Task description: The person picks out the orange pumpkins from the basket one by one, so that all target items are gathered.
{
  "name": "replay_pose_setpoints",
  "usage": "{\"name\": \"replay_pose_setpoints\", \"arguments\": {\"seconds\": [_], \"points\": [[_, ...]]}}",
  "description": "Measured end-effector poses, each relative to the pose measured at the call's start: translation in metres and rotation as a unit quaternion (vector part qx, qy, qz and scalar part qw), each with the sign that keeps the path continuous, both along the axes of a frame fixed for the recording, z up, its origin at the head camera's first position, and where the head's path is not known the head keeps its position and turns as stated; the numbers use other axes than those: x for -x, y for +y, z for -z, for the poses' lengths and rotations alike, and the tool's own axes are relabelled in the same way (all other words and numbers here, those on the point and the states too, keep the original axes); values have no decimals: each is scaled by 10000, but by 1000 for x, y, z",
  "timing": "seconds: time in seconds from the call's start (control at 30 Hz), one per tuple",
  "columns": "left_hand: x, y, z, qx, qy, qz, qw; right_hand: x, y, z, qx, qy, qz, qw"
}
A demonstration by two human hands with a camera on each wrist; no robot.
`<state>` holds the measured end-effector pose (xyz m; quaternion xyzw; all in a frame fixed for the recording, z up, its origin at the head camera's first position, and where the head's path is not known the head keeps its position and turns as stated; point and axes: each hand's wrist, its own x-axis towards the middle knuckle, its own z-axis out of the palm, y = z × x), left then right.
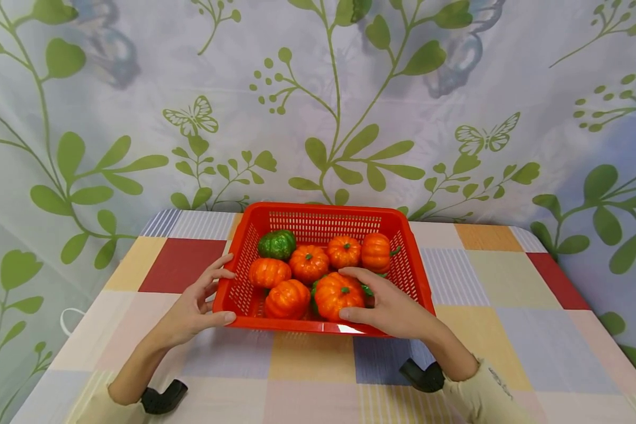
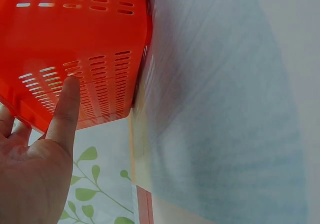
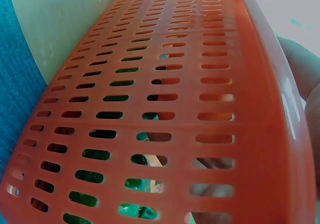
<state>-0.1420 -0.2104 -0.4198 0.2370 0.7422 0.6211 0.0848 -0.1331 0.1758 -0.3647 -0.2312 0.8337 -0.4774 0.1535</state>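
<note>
resting on a patchwork worktop point(image 1: 307, 365), a red basket point(image 1: 302, 324) is touched at its near-left corner by the left hand point(image 1: 196, 309), fingers loosely spread; inside, by the right hand point(image 1: 389, 306) with curled fingers, a large orange pumpkin point(image 1: 335, 296) is gripped beside smaller pumpkins point(image 1: 309, 264) and a green gourd point(image 1: 277, 244).

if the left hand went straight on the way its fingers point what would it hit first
The left side of the red basket. The left hand appears to be at its rim already, though exact contact is hard to judge.
</note>
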Motion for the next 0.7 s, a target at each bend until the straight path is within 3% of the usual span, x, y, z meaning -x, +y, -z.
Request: {"name": "replay_pose_setpoints", "arguments": {"seconds": [0.17, 0.43, 0.7], "points": [[0, 1, 0, 27, 21, -47, 10000, 1, 0, 0, -71, 98, 2, 9999], [-1, 1, 0, -22, -66, 0, 10000, -4, -1, -1, -250, 890, 241, 9954], [-1, 0, -1, -40, -105, -8, 9999, -4, -2, 0, -176, 1168, 452, 9920]]}}
